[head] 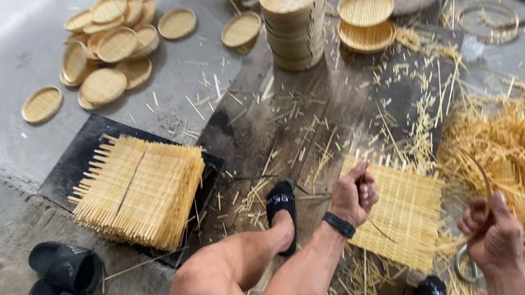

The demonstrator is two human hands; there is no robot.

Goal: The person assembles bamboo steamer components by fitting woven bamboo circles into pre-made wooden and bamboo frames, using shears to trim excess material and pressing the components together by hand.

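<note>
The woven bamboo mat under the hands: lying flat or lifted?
Flat. The woven bamboo mat lies spread on the dark board, the left hand above its edge.

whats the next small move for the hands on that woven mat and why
Probably bring the right hand with its thin curved strip toward the woven mat, while the left hand pins the mat's near edge. The strip's free end arcs above the mat and does not touch it, so it seems not yet worked in.

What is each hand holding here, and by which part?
The left hand and the right hand each grip one end of a thin bamboo strip, bent over the woven mat; the strip's middle cannot be traced.
</note>
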